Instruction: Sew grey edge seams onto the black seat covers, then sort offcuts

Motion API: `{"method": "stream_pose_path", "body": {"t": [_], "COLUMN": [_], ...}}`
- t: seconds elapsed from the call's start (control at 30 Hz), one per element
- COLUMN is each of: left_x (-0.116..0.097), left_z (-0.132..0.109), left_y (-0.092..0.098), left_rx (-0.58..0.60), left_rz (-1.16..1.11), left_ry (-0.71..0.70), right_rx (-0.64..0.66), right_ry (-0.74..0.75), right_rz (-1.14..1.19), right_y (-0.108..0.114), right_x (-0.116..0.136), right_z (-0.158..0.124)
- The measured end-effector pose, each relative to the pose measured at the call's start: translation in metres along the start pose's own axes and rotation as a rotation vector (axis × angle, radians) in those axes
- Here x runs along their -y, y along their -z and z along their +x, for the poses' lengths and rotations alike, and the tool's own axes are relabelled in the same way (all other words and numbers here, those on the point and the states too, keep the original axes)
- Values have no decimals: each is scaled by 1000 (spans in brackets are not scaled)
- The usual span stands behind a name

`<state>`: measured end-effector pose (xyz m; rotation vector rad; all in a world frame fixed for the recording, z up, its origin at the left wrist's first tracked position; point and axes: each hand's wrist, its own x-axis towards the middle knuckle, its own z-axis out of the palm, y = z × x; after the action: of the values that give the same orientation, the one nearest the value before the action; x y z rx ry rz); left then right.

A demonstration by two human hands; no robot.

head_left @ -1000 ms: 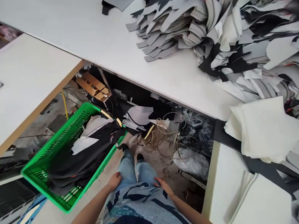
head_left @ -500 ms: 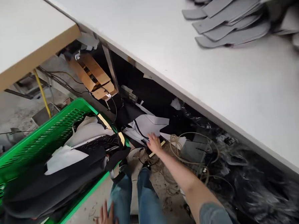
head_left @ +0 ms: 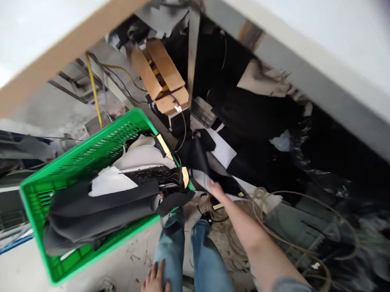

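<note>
My right hand (head_left: 216, 191) reaches down under the white table and grips a piece of dark and light grey material (head_left: 201, 178) beside the green crate. Its fingertips are partly hidden by the material. On the left thigh of my jeans (head_left: 171, 252) rests my left hand (head_left: 155, 285), fingers spread and holding nothing. The green crate (head_left: 99, 266) holds a rolled dark grey sheet (head_left: 103, 212), light grey pieces (head_left: 143, 156) and a white piece (head_left: 110, 182).
An open cardboard box (head_left: 163, 73) stands behind the crate. The white table (head_left: 339, 34) overhangs the right side, a second tabletop (head_left: 39, 36) the upper left. Coiled hose (head_left: 315, 194) and clear plastic (head_left: 366, 246) lie at right. A yellow cable (head_left: 94, 90) hangs behind the crate.
The view has shifted lower and toward the right-hand table's underside. The pale material by my right hand is now folded over, showing a dark side. My left hand has come onto my thigh.
</note>
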<state>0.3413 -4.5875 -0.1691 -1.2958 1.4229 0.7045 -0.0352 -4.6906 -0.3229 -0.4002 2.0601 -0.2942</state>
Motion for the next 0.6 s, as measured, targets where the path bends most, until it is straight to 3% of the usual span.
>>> {"method": "stream_pose_path", "body": {"t": [0.07,0.1,0.17,0.27,0.37,0.5,0.6], "left_x": [-1,-1,1,7,15,19,10], "left_z": [-9,-13,-24,-46,-70,-98,-114], "left_y": [6,9,19,39,63,95,117], "left_rx": [-15,-18,-31,-54,-48,-9,50], "left_rz": [-25,-43,-122,-279,-393,-575,-637], "left_ry": [-18,-47,-136,-267,-370,-548,-710], "right_rx": [-22,-66,-169,-325,-328,-375,-428], "right_ry": [34,34,21,108,494,744,775], "right_rz": [151,205,274,316,141,63,150], "right_y": [-1,12,60,152,216,243,240], "right_x": [-9,-15,-29,-46,-43,-2,41], "right_z": [-57,-83,-130,-201,-287,-394,-431]}}
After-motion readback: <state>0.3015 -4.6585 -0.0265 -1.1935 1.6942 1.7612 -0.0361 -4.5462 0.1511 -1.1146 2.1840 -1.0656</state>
